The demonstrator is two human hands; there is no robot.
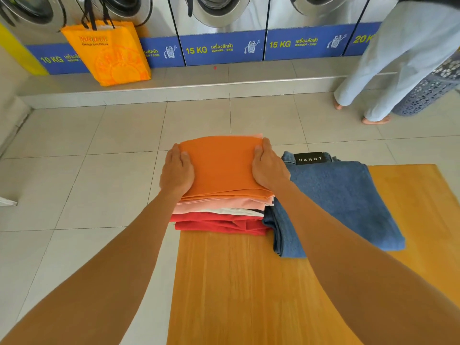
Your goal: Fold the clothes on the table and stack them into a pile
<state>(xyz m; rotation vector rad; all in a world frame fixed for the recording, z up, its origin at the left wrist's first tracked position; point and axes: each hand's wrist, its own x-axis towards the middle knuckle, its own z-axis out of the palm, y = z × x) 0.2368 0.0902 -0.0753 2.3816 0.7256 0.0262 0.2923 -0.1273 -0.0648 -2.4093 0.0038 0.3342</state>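
Folding looks pretty much wrapped up here, judging by what's on the worktop. A pile of folded clothes is sat at the far left corner of it: red at the bottom, something white and a dark sliver above that, then pink, and an orange garment on top. The orange garment is being held at both sides. The left hand is laid on its left edge with the thumb on top of the cloth, and the right hand is curled round the right edge the same way, so neither hand is free. Whether the fingers are tucked under the fold can't be told, they're hidden.

Folded jeans are lying just beside the pile, touching its right side, not stacked on it. No unfolded clothes can be seen anywhere on the worktop.

So what's probably left: the orange piece gets squared up, and the jeans maybe get put on the pile if one single pile is wanted. Bit of overhang past the worktop's left edge can be seen, so toppling could be a risk.
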